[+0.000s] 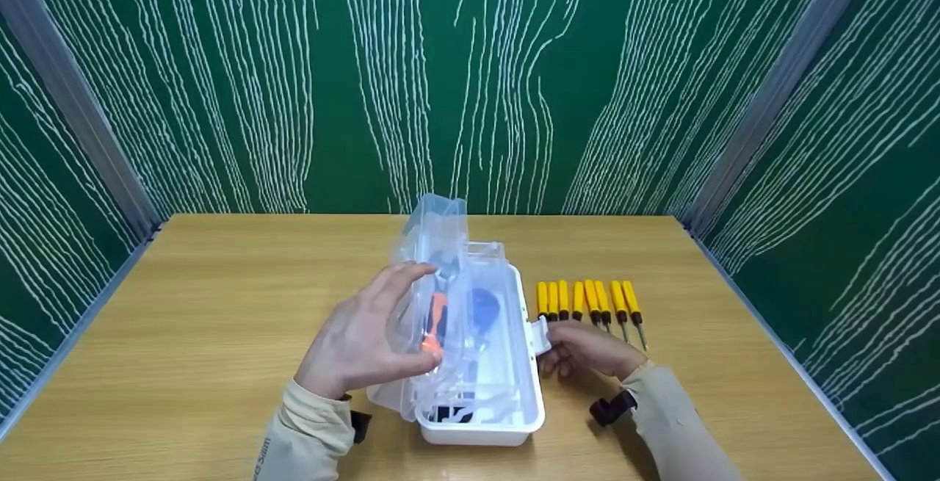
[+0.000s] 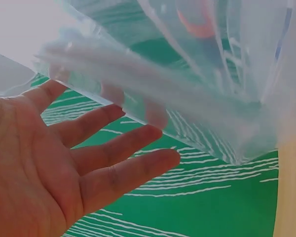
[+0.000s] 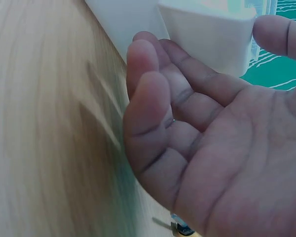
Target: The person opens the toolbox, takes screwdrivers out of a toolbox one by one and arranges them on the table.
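A white toolbox with a clear lid stands in the middle of the table, its lid raised on the left side. My left hand is at the lid with its fingers spread; in the left wrist view the straight fingertips touch the clear plastic. On the box's right side my right hand holds the white latch between thumb and curled fingers, and the latch sticks outward. Through the clear plastic show an orange-and-black-handled tool and a round blue thing, both blurred.
Several yellow-handled screwdrivers lie in a row on the wooden table, just right of the box and beyond my right hand. Green walls with white lines enclose the table at the back and sides.
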A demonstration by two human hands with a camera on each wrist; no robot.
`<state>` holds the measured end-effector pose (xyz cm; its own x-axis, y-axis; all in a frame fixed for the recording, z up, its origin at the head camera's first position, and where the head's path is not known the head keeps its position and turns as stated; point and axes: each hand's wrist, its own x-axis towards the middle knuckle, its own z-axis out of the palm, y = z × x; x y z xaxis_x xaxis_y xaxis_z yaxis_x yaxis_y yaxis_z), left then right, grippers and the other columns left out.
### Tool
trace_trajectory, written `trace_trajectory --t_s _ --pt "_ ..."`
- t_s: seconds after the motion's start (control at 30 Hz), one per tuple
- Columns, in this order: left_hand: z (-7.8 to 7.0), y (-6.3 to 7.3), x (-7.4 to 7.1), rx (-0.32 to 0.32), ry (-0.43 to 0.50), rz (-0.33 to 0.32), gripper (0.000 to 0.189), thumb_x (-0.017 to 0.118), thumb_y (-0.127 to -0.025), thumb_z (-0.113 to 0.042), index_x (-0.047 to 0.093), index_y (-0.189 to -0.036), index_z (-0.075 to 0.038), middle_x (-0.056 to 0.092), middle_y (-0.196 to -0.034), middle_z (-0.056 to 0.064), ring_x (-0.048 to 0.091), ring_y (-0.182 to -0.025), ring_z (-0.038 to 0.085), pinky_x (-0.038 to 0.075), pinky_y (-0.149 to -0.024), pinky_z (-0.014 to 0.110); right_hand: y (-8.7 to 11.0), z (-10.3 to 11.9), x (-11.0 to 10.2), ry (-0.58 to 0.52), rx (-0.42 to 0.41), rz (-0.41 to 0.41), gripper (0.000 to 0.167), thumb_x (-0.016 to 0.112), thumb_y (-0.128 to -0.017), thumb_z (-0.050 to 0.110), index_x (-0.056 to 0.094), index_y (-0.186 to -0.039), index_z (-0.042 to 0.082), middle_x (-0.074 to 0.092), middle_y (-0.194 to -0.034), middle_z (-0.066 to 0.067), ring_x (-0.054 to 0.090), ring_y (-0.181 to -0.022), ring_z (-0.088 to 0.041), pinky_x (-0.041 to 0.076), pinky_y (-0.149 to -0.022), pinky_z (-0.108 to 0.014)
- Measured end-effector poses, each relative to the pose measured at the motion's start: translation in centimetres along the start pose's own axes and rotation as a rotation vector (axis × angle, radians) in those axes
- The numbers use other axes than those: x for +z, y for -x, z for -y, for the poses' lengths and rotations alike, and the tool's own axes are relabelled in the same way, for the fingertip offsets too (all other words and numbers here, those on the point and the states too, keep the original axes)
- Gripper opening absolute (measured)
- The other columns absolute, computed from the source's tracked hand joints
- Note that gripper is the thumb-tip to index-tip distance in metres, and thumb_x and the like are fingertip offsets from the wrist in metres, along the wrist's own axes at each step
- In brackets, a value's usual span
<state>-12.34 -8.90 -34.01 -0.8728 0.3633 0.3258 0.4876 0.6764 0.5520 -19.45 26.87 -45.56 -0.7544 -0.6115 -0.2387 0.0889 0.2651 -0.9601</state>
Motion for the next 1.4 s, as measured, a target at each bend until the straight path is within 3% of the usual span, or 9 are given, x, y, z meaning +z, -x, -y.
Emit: trace_trajectory --t_s 0.23,0.63,0.87,1.27,1.4 --pt "-0.7 -0.2 0.6 0.031 -0.077 -0.024 0.09 0.077 -0.06 -0.054 0.04 -0.141 -0.041 0.045 -0.146 -0.004 0.06 -0.108 0.022 0.052 -0.085 0.043 0.0 -0.3 0.0 -0.013 -0.017 0.008 0.028 0.042 -0.099 0.025 0.061 -0.107 0.006 0.067 -0.089 -0.011 0.063 -0.077 -0.018 0.052 -0.066 -0.029" --pt "-1.8 -0.2 1.9 0.066 -0.203 -0.038 0.084 0.068 -0.066 -0.061 0.04 -0.142 -0.038 0.045 -0.147 0.003 0.058 -0.115 0.029 0.052 -0.079 0.045 0.0 -0.2 0.3 0.017 0.014 -0.015 0.03 0.042 -0.099 0.03 0.06 -0.105 0.007 0.067 -0.089 -0.012 0.064 -0.079 -0.019 0.053 -0.068 -0.031" --pt "-2.5 -0.1 2.9 0.126 -0.269 -0.073 0.075 0.064 -0.071 -0.06 0.044 -0.14 -0.037 0.049 -0.143 0.006 0.062 -0.098 0.026 0.05 -0.066 0.036 -0.1 -0.1 0.3 -0.039 0.006 0.032 0.027 0.04 -0.098 0.028 0.061 -0.1 0.01 0.068 -0.087 -0.008 0.065 -0.077 -0.018 0.051 -0.066 -0.028" --pt "-4.0 -0.4 4.6 0.137 -0.419 -0.012 0.073 0.054 -0.076 -0.067 0.043 -0.142 -0.037 0.05 -0.143 0.01 0.058 -0.117 0.038 0.057 -0.075 0.048 -0.2 -0.2 0.4 -0.009 0.031 -0.016 0.032 0.041 -0.098 0.03 0.062 -0.107 0.007 0.069 -0.091 -0.012 0.065 -0.08 -0.021 0.052 -0.068 -0.03" --pt "-4.3 -0.6 5.0 0.149 -0.483 0.017 0.075 0.051 -0.077 -0.07 0.042 -0.143 -0.037 0.05 -0.143 0.011 0.058 -0.117 0.041 0.058 -0.071 0.046 -0.2 -0.2 0.4 0.011 0.041 -0.035 0.035 0.042 -0.098 0.031 0.063 -0.111 0.006 0.069 -0.092 -0.012 0.065 -0.08 -0.022 0.052 -0.068 -0.03"
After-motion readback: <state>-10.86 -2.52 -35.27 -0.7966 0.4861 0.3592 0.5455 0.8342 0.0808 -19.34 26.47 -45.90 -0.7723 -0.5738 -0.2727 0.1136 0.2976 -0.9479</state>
